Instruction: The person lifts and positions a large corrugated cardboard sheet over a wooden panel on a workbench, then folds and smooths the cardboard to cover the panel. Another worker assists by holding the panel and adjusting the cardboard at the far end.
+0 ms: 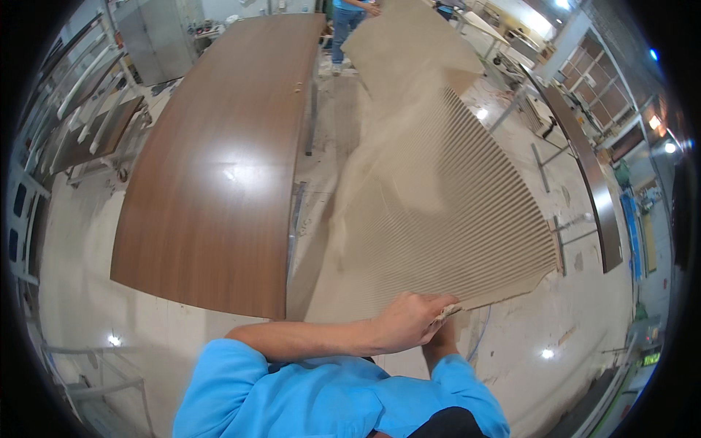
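A long sheet of brown corrugated cardboard stretches away in front of me, its ribbed face showing on the right and a smoother, buckled part farther off. My left hand reaches across my body and is closed on the sheet's near edge, where the edge looks torn or folded. Just behind it, my right hand meets the same edge from below; its fingers are hidden by the left hand and the cardboard.
A large brown wood-grain panel lies raised on supports to my left. At the far end stands another person in blue, one hand beside the cardboard. A narrow dark panel rests on metal stands at right. Racks hold boards at far left.
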Demonstrator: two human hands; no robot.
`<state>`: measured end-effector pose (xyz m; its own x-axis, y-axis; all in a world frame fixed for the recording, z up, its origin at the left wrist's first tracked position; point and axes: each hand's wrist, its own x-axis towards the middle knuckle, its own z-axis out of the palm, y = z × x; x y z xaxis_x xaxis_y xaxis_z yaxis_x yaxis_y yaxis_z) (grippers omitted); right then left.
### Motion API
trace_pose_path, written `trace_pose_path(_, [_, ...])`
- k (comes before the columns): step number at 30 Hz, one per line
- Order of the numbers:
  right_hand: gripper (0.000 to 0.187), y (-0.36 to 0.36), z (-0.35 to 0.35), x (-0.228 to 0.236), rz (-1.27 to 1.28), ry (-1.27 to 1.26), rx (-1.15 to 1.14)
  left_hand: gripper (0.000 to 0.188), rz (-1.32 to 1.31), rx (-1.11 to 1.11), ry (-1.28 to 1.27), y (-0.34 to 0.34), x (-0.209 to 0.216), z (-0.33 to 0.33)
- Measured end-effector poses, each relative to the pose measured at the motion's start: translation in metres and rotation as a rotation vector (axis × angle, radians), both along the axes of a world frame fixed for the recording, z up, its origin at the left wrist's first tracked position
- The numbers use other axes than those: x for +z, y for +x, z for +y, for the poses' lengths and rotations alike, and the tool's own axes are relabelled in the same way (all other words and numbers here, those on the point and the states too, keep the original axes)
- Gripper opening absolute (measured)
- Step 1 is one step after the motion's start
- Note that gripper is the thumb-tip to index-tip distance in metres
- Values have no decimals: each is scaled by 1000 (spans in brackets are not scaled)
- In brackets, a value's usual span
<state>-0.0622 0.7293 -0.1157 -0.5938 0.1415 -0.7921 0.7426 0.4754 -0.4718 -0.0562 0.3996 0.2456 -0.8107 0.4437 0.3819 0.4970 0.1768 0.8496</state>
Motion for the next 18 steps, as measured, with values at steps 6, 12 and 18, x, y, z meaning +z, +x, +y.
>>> trace_pose_path(6, [60, -78, -43, 13, 172, -79, 120, 42, 39, 185, 88, -9, 6, -37])
trace_pose_path(12, [66, -68, -16, 50, 164, -44, 156, 49, 248, 117, 259, 13, 14, -34])
trace_pose_path(18, [72, -29, 35, 58, 28, 30, 93, 55, 78, -19, 129, 18, 19, -32])
